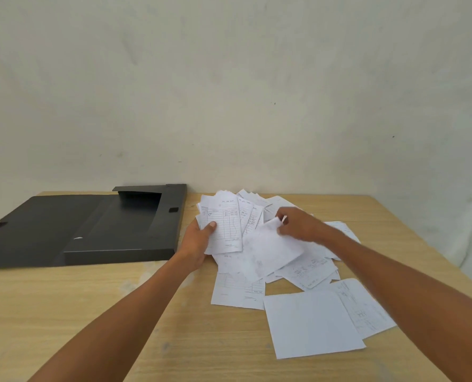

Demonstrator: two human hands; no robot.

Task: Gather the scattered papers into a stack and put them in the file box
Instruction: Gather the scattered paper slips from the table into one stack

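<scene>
On wooden table [119, 312]: left hand [199, 241] is gripping a fanned bundle of papers [226, 219], thumb pressed on top, beside the open black file box [97, 227], while right hand [298, 224] is pinching one blank sheet [270, 249] above the scattered papers [312, 321].
</scene>
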